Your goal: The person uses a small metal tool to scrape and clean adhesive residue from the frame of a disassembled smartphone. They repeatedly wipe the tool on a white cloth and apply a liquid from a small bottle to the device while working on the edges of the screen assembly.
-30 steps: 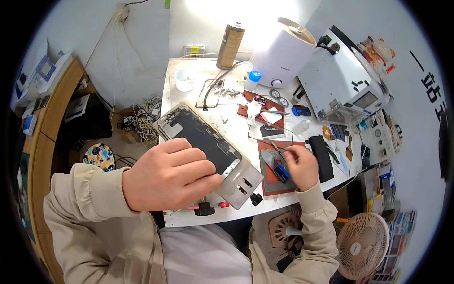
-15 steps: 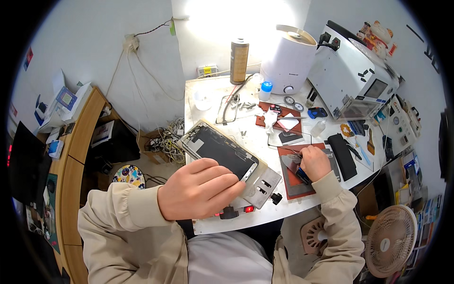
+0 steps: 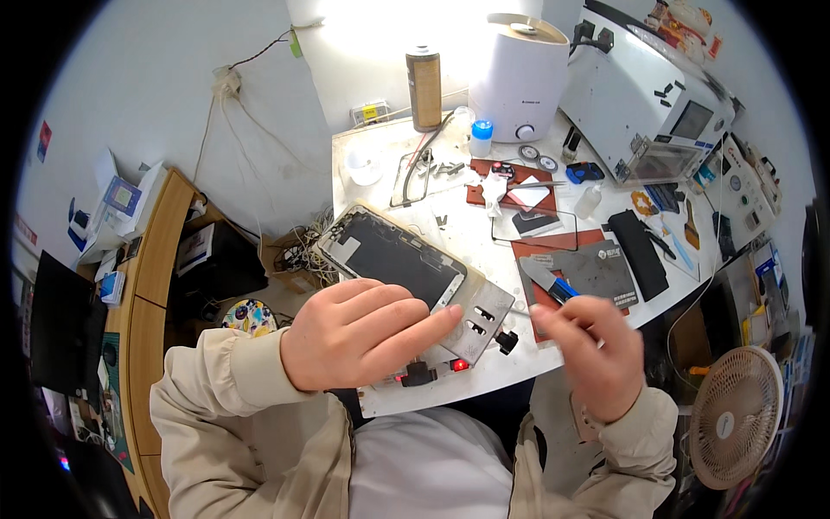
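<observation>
A phone screen (image 3: 398,258) with a black back lies tilted on a metal holder plate (image 3: 477,339) near the table's front. Over its near edge, my left hand (image 3: 367,333) has curled fingers, the index fingertip against the screen's end and the thumb hidden beneath. To the right, my right hand (image 3: 596,350), smeared by motion, pinches a thin metal tool (image 3: 520,311), probably tweezers, whose tip points toward the plate. Beyond this hand, a blue-handled blade tool (image 3: 546,280) rests on a grey and red mat (image 3: 596,270).
A spray can (image 3: 424,91), a white humidifier (image 3: 521,82) and a large white machine (image 3: 648,108) stand along the back. A blue-capped bottle (image 3: 481,138) and a black pouch (image 3: 638,255) are on the table. A white fan (image 3: 735,415) is at the lower right.
My right hand has left the mat and moved toward me, with the thin tool now pointing left. My left index finger has stretched out further along the screen's end. The view has shifted slightly.
</observation>
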Demonstrator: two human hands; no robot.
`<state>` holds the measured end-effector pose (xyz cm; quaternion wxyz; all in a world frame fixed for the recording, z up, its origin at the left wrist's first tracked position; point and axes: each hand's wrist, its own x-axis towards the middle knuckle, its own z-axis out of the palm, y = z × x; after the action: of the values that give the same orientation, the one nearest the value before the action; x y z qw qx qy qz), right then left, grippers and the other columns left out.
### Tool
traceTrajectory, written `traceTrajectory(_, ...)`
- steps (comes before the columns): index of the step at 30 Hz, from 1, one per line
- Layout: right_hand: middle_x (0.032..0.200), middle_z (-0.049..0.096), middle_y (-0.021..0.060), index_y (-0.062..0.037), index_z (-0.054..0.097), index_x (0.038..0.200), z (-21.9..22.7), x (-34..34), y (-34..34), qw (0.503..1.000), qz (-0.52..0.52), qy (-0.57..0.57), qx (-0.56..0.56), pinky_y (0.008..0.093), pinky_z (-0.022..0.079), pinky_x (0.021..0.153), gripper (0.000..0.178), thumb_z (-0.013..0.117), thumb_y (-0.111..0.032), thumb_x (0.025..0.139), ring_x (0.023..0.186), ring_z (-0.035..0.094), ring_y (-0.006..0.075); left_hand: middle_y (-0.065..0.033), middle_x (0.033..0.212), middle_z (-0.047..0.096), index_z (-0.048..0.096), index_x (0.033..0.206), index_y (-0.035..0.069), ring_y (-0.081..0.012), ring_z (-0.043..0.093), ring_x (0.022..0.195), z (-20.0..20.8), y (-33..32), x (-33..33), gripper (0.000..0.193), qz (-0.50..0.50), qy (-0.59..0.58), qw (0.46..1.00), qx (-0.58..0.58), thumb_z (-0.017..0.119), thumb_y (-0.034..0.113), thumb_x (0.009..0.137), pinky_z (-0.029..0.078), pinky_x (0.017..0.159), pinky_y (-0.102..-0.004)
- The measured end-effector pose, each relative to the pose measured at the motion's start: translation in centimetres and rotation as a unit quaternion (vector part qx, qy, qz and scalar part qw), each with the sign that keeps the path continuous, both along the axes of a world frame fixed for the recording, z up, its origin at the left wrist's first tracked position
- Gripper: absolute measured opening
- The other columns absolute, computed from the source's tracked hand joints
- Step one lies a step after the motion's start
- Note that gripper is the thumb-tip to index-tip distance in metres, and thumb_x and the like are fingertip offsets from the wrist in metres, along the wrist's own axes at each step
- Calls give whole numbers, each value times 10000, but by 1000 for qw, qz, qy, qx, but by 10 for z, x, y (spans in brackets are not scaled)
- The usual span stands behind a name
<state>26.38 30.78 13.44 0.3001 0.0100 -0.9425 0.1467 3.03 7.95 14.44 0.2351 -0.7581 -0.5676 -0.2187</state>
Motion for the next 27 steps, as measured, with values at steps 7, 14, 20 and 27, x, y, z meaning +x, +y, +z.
traceTrajectory(7,1052,646,46,-45,807,1270,-2,-3,-23,996,49,16,66,297,562,625,491,781,1,782,768,640,165,-97,1000,763,725,1322,-31,-250,767,883,5,4,-3,498,-17,7,999,-28,797,89,843,631,719,-350)
traceTrajectory(14,1030,638,49,-66,831,1235,-8,-11,-23,998,44,28,30,285,538,552,422,792,23,824,699,654,157,-89,994,749,727,1311,-46,-245,752,901,10,2,-1,510,-6,18,999,-46,811,76,823,632,735,-352)
traceTrajectory(20,1015,635,51,-70,842,1207,-11,-13,-22,998,37,36,34,292,524,538,392,794,34,831,680,646,153,-26,933,706,710,1372,-1,-178,730,850,0,8,-2,609,-6,19,1000,7,751,77,769,592,689,-302)
traceTrajectory(27,1008,637,46,-67,840,1204,-15,-17,-20,998,36,44,35,304,505,520,369,800,35,852,665,636,147,-80,981,744,718,1307,-49,-244,743,895,8,5,-1,515,-14,19,999,-35,816,36,808,625,727,-347)
